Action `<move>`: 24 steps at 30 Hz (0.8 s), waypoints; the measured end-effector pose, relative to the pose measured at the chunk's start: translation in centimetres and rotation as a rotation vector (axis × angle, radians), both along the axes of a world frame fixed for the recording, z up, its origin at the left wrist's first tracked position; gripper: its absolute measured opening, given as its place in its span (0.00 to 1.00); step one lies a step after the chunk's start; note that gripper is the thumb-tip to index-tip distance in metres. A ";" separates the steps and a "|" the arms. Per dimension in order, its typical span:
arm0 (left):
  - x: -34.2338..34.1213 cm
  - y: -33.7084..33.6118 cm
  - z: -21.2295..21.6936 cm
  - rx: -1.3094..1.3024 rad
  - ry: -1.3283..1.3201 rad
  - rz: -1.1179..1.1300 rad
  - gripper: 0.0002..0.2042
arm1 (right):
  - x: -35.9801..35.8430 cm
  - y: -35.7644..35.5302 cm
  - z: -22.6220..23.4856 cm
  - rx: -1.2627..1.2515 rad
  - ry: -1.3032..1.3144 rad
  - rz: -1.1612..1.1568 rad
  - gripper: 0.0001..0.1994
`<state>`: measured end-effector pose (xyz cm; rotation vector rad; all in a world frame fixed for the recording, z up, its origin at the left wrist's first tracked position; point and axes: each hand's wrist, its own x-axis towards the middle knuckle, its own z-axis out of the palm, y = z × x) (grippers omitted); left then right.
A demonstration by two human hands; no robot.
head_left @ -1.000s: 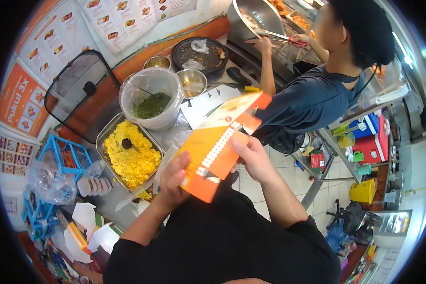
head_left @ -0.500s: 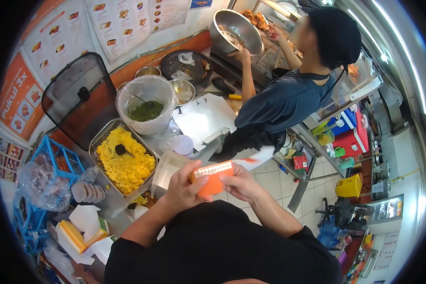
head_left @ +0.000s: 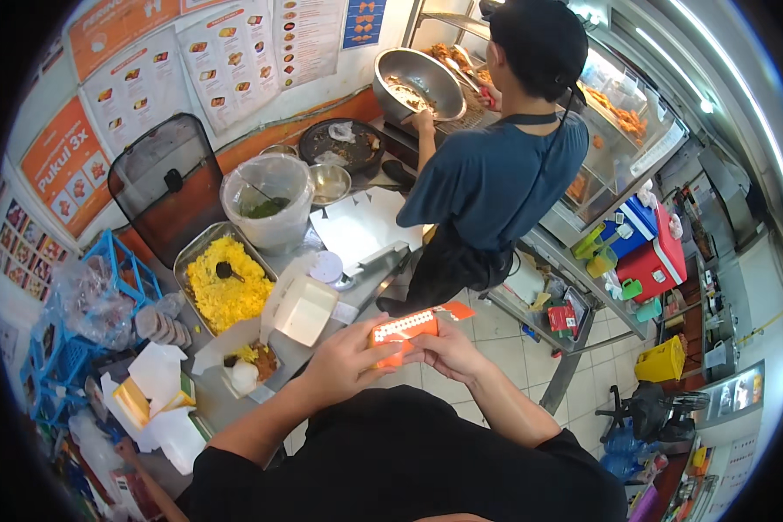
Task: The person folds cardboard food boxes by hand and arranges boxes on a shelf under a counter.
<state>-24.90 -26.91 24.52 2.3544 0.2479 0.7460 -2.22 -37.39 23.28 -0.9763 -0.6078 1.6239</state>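
Observation:
My left hand [head_left: 341, 361] and my right hand [head_left: 454, 355] hold a small orange carton [head_left: 406, 327] between them, in front of my chest. A white dotted band runs along its upper side, and an orange flap stands out above my right hand. Fingers of both hands are closed on its sides and hide part of it. Just beyond my left hand, on the counter, stands an open takeaway box [head_left: 306, 310] with a pale inside. Nearer my left forearm lies opened paper with yellow rice [head_left: 254, 353], something brown and a white piece on it.
On the left, the counter carries a metal tray [head_left: 271, 275] of yellow rice with a dark scoop, a plastic-lined tub [head_left: 267, 187], blue baskets [head_left: 113, 261] and opened white boxes [head_left: 178, 444]. A co-worker [head_left: 496, 178] stands ahead, holding a steel bowl [head_left: 444, 83] by a glass food case.
The carton's flap, white and blurred before, now shows its orange side. My view has shifted, showing more of the nearby counter. The co-worker has turned further away, still holding the bowl.

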 end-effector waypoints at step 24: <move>-0.9 -26.5 -2.7 0.059 -0.198 0.496 0.28 | 0.6 -20.1 -0.6 0.067 0.372 0.285 0.29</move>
